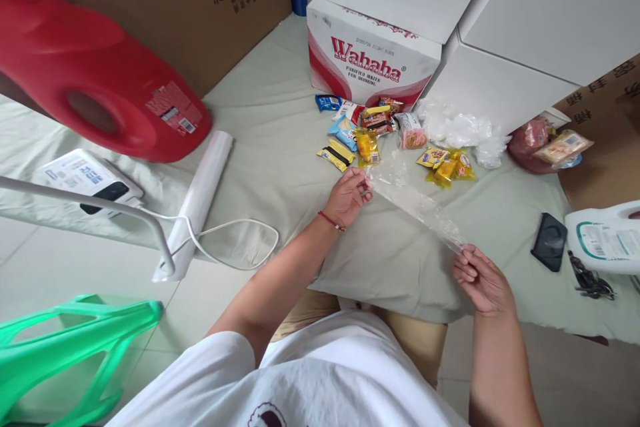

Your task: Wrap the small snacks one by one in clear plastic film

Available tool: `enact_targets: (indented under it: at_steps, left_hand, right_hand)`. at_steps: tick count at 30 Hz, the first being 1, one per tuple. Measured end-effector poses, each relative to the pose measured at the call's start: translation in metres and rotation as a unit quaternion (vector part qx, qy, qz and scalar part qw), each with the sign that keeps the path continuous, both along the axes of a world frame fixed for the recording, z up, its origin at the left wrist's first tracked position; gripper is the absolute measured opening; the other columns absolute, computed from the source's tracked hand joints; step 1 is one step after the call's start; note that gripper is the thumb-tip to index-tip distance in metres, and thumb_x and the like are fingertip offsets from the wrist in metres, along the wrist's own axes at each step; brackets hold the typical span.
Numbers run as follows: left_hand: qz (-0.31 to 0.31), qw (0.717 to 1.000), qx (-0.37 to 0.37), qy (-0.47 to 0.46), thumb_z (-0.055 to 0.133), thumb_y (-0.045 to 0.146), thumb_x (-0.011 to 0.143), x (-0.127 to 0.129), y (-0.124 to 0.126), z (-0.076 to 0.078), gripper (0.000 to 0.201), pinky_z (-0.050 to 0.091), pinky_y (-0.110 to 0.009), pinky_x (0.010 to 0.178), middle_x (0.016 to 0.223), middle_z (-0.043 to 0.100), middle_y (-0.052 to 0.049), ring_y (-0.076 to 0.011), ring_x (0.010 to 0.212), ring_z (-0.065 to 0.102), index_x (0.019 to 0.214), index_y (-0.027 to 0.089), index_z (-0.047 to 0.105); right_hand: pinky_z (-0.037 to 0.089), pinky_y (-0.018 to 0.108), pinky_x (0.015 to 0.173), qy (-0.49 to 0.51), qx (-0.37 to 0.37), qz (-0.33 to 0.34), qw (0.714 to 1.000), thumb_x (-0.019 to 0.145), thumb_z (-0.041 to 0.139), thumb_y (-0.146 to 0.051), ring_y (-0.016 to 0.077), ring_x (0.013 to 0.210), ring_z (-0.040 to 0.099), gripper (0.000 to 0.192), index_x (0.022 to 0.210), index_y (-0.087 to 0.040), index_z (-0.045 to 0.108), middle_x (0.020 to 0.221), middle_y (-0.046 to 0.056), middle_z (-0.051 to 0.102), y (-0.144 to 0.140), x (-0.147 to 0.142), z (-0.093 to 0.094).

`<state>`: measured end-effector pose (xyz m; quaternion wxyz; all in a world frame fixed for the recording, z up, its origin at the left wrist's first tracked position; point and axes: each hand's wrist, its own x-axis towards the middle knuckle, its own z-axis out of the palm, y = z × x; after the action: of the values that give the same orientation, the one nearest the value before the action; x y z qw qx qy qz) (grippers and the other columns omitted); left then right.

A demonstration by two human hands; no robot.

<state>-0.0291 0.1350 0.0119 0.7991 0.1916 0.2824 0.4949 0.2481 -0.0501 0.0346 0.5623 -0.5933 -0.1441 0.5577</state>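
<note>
A clear plastic bag (417,203) is stretched on a slant above the cloth-covered surface. My left hand (349,197), with a red cord at the wrist, pinches its upper left end. At the lower right end, my right hand (484,278) is closed on the bag too. Just beyond my left hand lie wrapped snacks, among them a yellow packet (336,155), a yellow-wrapped snack (368,147) and a light blue packet (344,131). Several more yellow packets (447,167) rest behind the bag, near a heap of crumpled clear plastic bags (463,127).
A Wahaha water carton (370,57) and white boxes (545,13) stand at the back. On the left are a big red jug (100,73), a plastic roll (200,193) and a looped white cable (277,240). A phone (549,241), keys (593,277) and a white bottle (605,237) lie right.
</note>
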Motion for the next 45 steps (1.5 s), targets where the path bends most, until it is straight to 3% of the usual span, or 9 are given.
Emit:
enact_targets:
  at_steps: [4,8,11,14,20,25,36,41,45]
  left_hand:
    - [-0.020,1.000,0.015,0.013,0.087,0.038,0.072,0.003,-0.004,0.001,0.038,0.040,-0.019,0.057,0.073,0.058,0.004,-0.0071,0.064,0.053,0.079,0.020,0.054]
    - [-0.024,0.999,0.028,0.039,0.088,0.043,0.072,0.005,-0.007,0.002,0.042,0.040,-0.019,0.058,0.074,0.058,0.004,-0.0070,0.066,0.054,0.079,0.020,0.054]
    - [-0.025,0.998,0.036,0.047,0.089,0.045,0.071,0.006,-0.007,0.001,0.045,0.040,-0.019,0.058,0.074,0.058,0.004,-0.0067,0.065,0.054,0.078,0.020,0.053]
    - [-0.024,0.998,0.040,0.047,0.089,0.046,0.071,0.006,-0.005,-0.001,0.045,0.040,-0.019,0.057,0.074,0.059,0.004,-0.0066,0.065,0.053,0.079,0.019,0.053]
    - [0.018,0.999,0.011,0.041,0.086,0.042,0.077,0.003,0.001,-0.002,0.042,0.036,-0.017,0.054,0.069,0.053,0.006,-0.0055,0.060,0.049,0.079,0.021,0.049]
    - [0.040,0.999,-0.002,0.020,0.085,0.041,0.077,0.002,0.005,-0.003,0.041,0.035,-0.017,0.052,0.070,0.052,0.006,-0.0068,0.062,0.051,0.079,0.021,0.049]
    - [0.042,0.966,-0.037,0.252,0.096,0.017,0.058,0.043,-0.027,0.006,0.090,0.051,-0.024,0.082,0.111,0.066,-0.004,-0.0158,0.102,0.067,0.135,0.027,0.049]
    - [-0.001,0.953,-0.049,0.298,0.072,0.020,0.082,0.054,-0.026,0.007,0.017,0.043,-0.022,0.054,0.066,0.061,0.004,-0.0089,0.050,0.054,0.094,0.019,0.059]
    - [0.007,0.939,-0.037,0.341,0.064,0.022,0.088,0.025,-0.016,0.012,0.013,0.032,-0.020,0.046,0.056,0.049,0.007,-0.0063,0.041,0.040,0.081,0.020,0.055]
  right_hand:
    - [0.037,0.018,0.044,-0.223,-0.055,0.000,0.973,0.059,0.095,-0.040,0.0082,0.054,0.043,0.039,0.081,-0.018,0.071,0.069,-0.001,0.058,-0.005,0.022,-0.006]
    - [0.056,0.037,0.082,-0.537,0.049,-0.034,0.842,0.075,0.084,-0.055,0.0217,0.095,0.063,0.048,0.110,-0.023,0.073,0.108,0.009,0.068,0.017,0.003,0.005]
    - [0.039,0.054,0.116,-0.656,0.193,0.090,0.724,0.071,0.088,-0.056,0.0334,0.136,0.049,0.072,0.132,-0.026,0.066,0.139,0.013,0.060,0.052,-0.033,0.019]
    - [0.036,0.056,0.117,-0.655,0.258,0.207,0.679,0.084,0.078,-0.050,0.0338,0.137,0.049,0.041,0.119,-0.029,0.074,0.125,0.010,0.069,0.090,-0.062,0.026]
    - [0.058,0.037,0.079,-0.471,0.223,0.071,0.850,0.088,0.076,-0.051,0.0192,0.082,0.066,0.027,0.093,-0.025,0.076,0.087,0.003,0.071,0.106,-0.057,0.039]
    - [0.037,0.015,0.039,-0.210,0.149,-0.111,0.960,0.062,0.095,-0.049,0.0064,0.051,0.051,0.046,0.082,-0.019,0.066,0.065,-0.005,0.056,0.086,-0.029,0.041]
    - [0.035,0.005,0.034,0.119,0.103,-0.097,0.983,0.061,0.096,-0.023,-0.0003,0.043,0.038,0.041,0.079,-0.018,0.060,0.057,-0.011,0.045,0.074,-0.030,0.002]
    - [0.042,0.006,0.038,0.099,0.140,-0.132,0.976,0.072,0.090,-0.022,0.0011,0.045,0.044,0.033,0.079,-0.019,0.058,0.058,-0.010,0.046,0.073,-0.007,0.003]
    - [0.044,0.009,0.039,-0.025,0.090,-0.208,0.974,0.071,0.089,-0.027,0.0024,0.047,0.048,0.036,0.078,-0.020,0.054,0.061,-0.009,0.052,0.074,0.007,-0.009]
